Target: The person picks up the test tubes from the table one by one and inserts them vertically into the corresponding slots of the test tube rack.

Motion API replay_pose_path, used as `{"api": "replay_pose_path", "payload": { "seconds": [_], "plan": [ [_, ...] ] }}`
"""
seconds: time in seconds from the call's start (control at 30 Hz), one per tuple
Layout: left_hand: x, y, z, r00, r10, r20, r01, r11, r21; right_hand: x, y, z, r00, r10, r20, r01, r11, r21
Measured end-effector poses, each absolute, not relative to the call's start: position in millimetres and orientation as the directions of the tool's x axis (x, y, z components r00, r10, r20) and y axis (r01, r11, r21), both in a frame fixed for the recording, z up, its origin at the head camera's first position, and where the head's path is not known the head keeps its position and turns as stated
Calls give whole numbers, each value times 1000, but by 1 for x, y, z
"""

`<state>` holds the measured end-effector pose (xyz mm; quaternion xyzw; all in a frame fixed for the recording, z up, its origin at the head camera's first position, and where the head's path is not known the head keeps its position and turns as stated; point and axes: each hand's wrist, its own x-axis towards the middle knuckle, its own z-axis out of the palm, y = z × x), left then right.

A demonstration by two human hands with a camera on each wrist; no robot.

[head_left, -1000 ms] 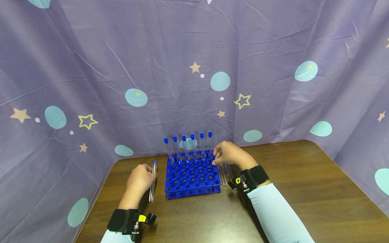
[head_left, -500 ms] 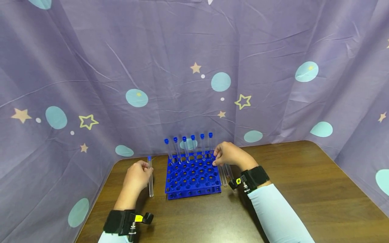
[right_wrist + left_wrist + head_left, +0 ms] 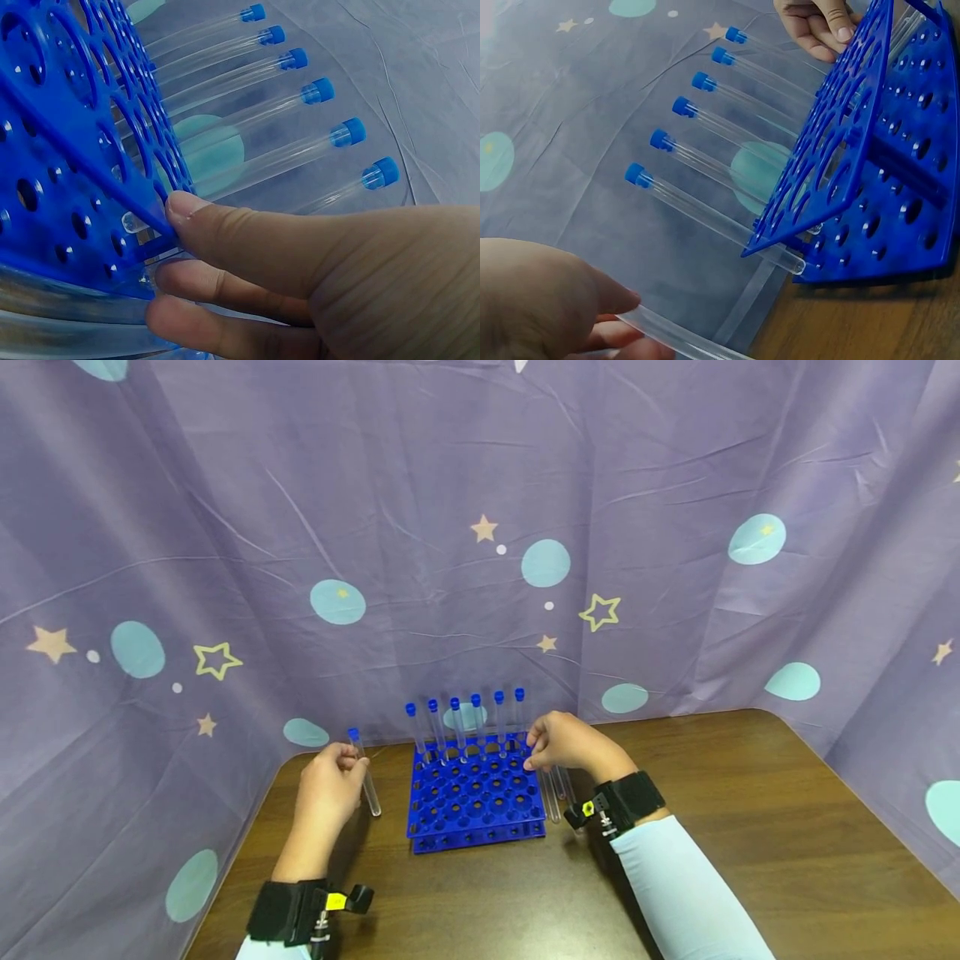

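Near the back left corner of the brown surface [image 3: 787, 860], the person's left hand [image 3: 327, 787] pinches a tilted, blue-capped tube [image 3: 372, 795]. The right hand [image 3: 567, 743] grips the right edge of a blue rack [image 3: 480, 823], six upright tubes [image 3: 459, 727] along its back.

Tubes [image 3: 459, 731] in rack [image 3: 476, 826] (back row), curtain [image 3: 420, 485] behind
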<state>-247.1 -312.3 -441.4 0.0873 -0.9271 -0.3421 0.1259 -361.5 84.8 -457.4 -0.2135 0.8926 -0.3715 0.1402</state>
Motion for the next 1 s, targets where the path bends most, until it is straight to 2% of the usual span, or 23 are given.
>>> {"api": "replay_pose_path", "payload": {
  "seconds": [0.4,0.6,1.0],
  "plan": [
    [-249,-304,-437,-889,-249,385,70,756,651,-361,84,-459,-866,-492,-92,-275,621,-734],
    [-250,-290,-428,-840,-235,489,132,786,603,-361,85,-459,-863,-497,-89,-284,623,-729],
    [-255,-275,-416,-806,-219,549,212,760,614,-363,85,-458,-860,-500,-105,-279,631,-723]
  ]
}}
